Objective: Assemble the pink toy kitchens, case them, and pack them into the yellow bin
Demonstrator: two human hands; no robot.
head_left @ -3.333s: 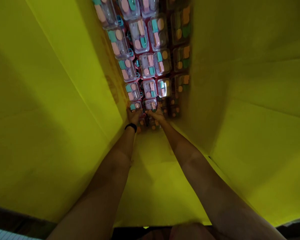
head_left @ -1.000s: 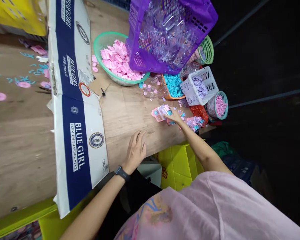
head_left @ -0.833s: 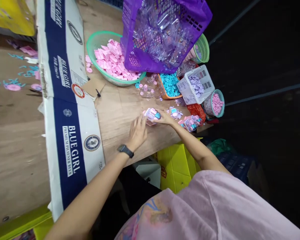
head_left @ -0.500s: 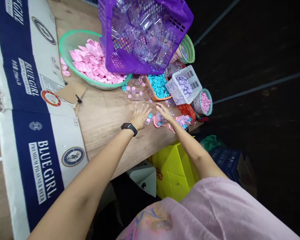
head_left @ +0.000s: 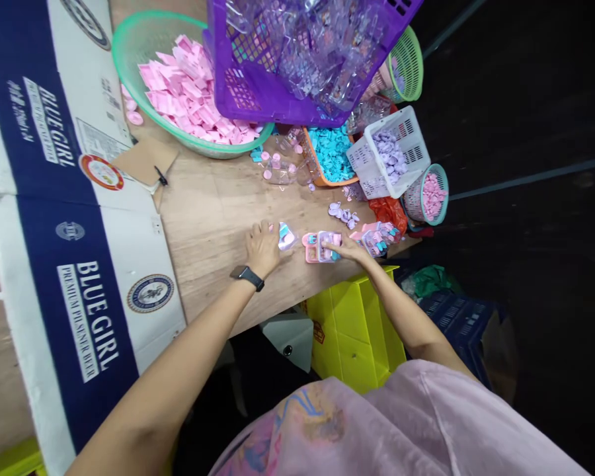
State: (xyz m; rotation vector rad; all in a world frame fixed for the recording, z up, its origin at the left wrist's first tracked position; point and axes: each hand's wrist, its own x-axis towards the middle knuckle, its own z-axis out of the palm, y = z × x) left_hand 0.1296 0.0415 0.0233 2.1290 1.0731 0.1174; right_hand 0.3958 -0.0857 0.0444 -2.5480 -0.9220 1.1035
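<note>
My left hand (head_left: 262,251), with a black band at the wrist, is bent over the table, its fingers curled at the edge of a small clear plastic case (head_left: 287,237) with blue and pink bits; its fingertips are partly hidden. To the right, my right hand (head_left: 348,250) grips the right side of a small pink toy box (head_left: 311,254) with a clear, lilac-tinted part, its thumb laid across the front. Just beyond that hand lies a cluster of similar pink and clear boxes (head_left: 377,238). Several lilac pieces (head_left: 344,215) rest behind the pink box.
At the back stand a green bowl (head_left: 121,49) of pink pieces, a tilted purple basket (head_left: 282,114) of clear packs, an orange basket (head_left: 317,173) of blue pieces and a white basket (head_left: 364,168) of lilac pieces. A beer carton (head_left: 99,264) stands left; a yellow box (head_left: 352,330) sits below.
My right hand has come down and taken hold of the pink toy box. My left hand has curled its spread fingers beside the clear case. The view has shifted.
</note>
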